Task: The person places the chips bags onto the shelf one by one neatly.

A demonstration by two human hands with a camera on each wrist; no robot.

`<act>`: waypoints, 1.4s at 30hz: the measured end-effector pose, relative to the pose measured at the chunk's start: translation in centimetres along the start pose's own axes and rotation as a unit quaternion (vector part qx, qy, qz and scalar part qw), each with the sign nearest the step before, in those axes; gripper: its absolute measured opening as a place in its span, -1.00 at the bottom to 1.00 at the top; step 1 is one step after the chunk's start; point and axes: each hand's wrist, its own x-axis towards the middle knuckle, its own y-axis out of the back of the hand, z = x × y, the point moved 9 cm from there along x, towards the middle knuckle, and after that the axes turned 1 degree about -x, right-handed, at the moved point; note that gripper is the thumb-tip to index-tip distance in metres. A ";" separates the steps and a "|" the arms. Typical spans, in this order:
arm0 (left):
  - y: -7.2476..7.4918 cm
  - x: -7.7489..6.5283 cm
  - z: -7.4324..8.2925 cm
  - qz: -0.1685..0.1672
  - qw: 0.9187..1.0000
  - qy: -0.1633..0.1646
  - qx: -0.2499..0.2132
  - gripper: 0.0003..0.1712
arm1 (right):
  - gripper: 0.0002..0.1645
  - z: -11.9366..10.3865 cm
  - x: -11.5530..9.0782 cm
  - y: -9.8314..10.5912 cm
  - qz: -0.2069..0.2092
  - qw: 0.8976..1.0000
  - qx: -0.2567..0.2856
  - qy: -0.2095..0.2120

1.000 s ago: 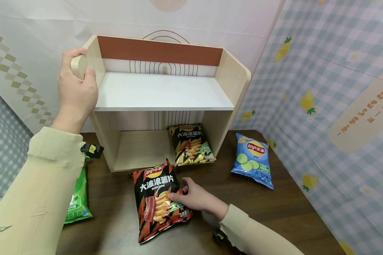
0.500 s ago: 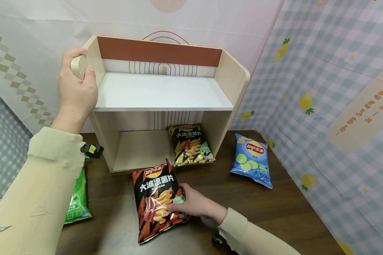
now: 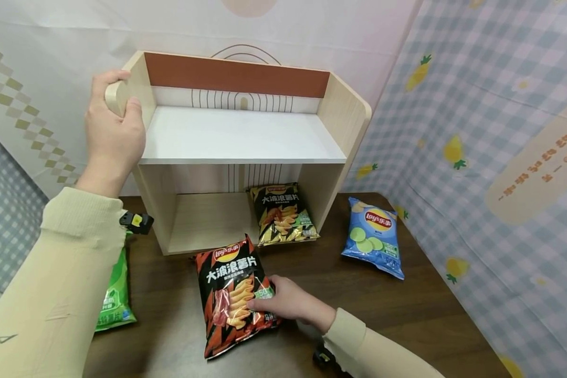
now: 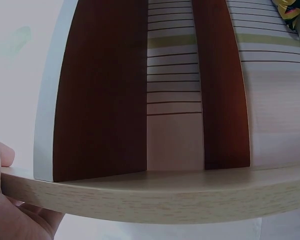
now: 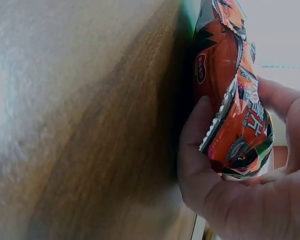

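Note:
My left hand (image 3: 114, 131) grips the upper left side panel of a small wooden shelf (image 3: 243, 161), thumb on the inner side; the left wrist view shows the panel's pale edge (image 4: 180, 205) running past the hand. On the table before the shelf lies a red and black bag of chips (image 3: 236, 299). My right hand (image 3: 293, 302) holds that bag at its right edge, thumb on the front. From the right wrist, the bag (image 5: 235, 100) is pinched between thumb and curled fingers, close to the table surface. A black and gold bag of chips (image 3: 283, 215) leans inside the lower compartment, at right.
A blue bag of chips (image 3: 374, 237) lies on the dark wooden table (image 3: 359, 310) right of the shelf. At left, a green bag of chips (image 3: 115, 294) is partly hidden behind my left sleeve. Patterned cloth walls (image 3: 458, 79) stand behind and to the right.
My right hand has shifted slightly and its fingers have moved from over the bag's right edge to behind it, with the thumb on the front. The left hand and shelf stay put.

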 end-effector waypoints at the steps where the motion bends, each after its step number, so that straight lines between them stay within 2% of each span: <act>1: 0.0 0.0 0.0 0.000 1.000 -0.001 0.000 -0.53 | -0.25 0.0 0.0 0.0 -0.001 1.000 0.006 0.001; 3: 0.0 0.0 0.0 0.001 1.000 -0.003 -0.003 -0.53 | -0.35 -0.1 0.1 0.1 -0.005 1.000 0.019 0.003; 7: 0.0 0.1 0.1 0.003 1.000 -0.007 -0.005 -0.53 | -0.43 0.1 0.2 0.0 -0.021 0.999 0.034 0.001; 12: 0.0 0.1 0.0 0.005 1.000 -0.009 -0.009 -0.53 | -0.52 0.6 0.3 -0.4 -0.056 0.995 0.087 -0.007; 21: -0.1 0.2 -0.1 0.006 1.000 -0.008 -0.006 -0.53 | -0.37 1.3 0.6 -1.3 -0.095 0.982 0.160 -0.007; 29: 0.0 0.2 -0.1 0.006 1.000 -0.010 -0.002 -0.53 | -0.48 0.5 0.6 -1.4 -0.100 0.974 0.201 0.014; 42: 0.1 0.2 -0.1 0.011 1.000 -0.006 -0.016 -0.53 | -0.48 -0.4 0.5 -1.1 -0.082 0.972 0.211 0.058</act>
